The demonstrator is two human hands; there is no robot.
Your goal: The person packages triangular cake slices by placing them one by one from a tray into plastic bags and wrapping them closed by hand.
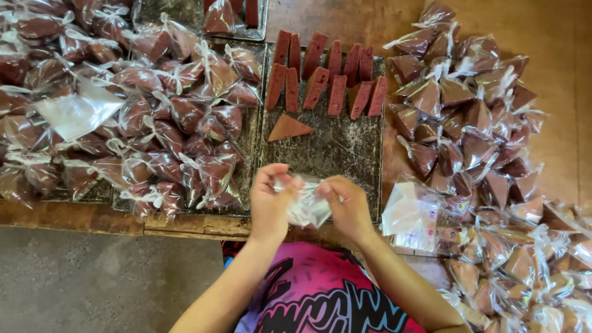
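While both hands meet over the near edge of the desk, they work one small clear bag between them. The left hand has its fingers curled together and pinched on the bag's left upper edge, thumb tip pressing the plastic. The right hand has its fingers bent and closed on the bag's right side, so the crumpled plastic hangs in the gap between the two palms. Whether the bag holds anything cannot be told. Just beyond the hands lies a dark metal tray, and on its far part stand two rows of reddish-brown cake slices set on edge, touching one another. One triangular slice lies flat and alone nearer the hands. To the left, a heap of bagged slices with knotted tops covers other trays, and a flat clear bag rests on top of it. To the right, a second heap spreads over the desk, with a stack of empty bags just beside the right wrist.
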